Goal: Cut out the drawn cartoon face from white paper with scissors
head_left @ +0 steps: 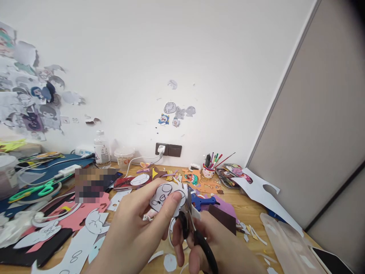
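Observation:
Between the thumb and fingers of my left hand (144, 220) is a white paper cutout (159, 196) with a cartoon face drawn in black lines. My right hand (219, 243) grips a pair of black-handled scissors (207, 247), fingers through the loops. Their blades point upward and sit against the right edge of the cutout, partly hidden by the paper and my left thumb. Below the hands, white paper scraps (170, 262) lie on the wooden table (159, 243).
Left are green scissors (42, 190), pink paper (68, 220) and paper drawings (97, 220). Behind my hands lie a blue glue gun (203, 201) and orange cutouts (196, 182). A pen cup (209, 171), a bottle (102, 148) and a plastic tub (124, 156) stand near the wall. A phone (327, 260) lies right.

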Motion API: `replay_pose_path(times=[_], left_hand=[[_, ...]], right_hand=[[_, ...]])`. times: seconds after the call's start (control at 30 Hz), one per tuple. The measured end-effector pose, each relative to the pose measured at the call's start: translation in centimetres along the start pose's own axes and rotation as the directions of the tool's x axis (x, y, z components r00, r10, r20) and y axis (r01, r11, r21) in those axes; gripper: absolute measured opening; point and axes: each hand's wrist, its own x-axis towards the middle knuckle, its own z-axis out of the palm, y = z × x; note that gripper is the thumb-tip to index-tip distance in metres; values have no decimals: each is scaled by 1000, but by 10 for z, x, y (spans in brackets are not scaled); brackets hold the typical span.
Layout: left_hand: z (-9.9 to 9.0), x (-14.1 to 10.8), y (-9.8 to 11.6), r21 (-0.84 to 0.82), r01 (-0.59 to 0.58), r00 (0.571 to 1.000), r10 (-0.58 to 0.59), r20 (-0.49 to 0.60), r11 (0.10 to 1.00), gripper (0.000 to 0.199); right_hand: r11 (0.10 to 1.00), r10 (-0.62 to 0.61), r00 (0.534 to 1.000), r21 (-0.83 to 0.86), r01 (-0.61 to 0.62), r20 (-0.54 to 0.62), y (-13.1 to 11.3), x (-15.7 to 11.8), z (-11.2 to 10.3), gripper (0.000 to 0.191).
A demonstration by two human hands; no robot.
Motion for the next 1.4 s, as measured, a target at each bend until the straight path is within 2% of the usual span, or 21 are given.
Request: replay_pose_path(times=[0.1,0.17,0.47,0.7,0.8,0.9,1.0,1.13,1.27,1.33,1.4], left_hand=[[1,-2,-1,156,-147,983,161,-83,977,22],[2,-2,-1,232,-209,967,237,-97,950,22],[2,0,2,320,-255,948,302,-104,912,19],[5,-3,0,176,-153,977,176,-120,972,19],[4,-3,2,50,-44,990,50,-133,998,21],[1,-3,5,-66,32,997,-36,-61,997,24],[0,0,6,-154,72,997,-65,52,985,26],[4,6,7,-296,144,985,-108,137,944,23],[5,15,4,-384,209,978,-182,106,899,21],[3,19,1,-411,228,973,-219,68,883,20],[0,22,-2,-439,220,973,-228,35,871,19]], right_hand=[[999,-34,999,24,34,3,2,1,0,24],[998,-54,999,34,53,10,3,1,-1,24],[999,-26,1000,28,26,2,-2,1,-3,27],[996,-69,998,50,69,-13,0,2,-2,31],[997,-73,996,22,74,-45,1,3,-2,34],[996,-81,996,19,82,-32,2,4,-5,33],[997,-72,997,16,72,-32,3,6,-10,33],[999,-53,999,7,53,-5,8,10,-17,30],[994,-105,994,-34,107,33,11,11,-24,30],[986,-165,983,-4,166,79,10,8,-27,42],[963,-257,948,129,236,188,9,2,-29,57]])
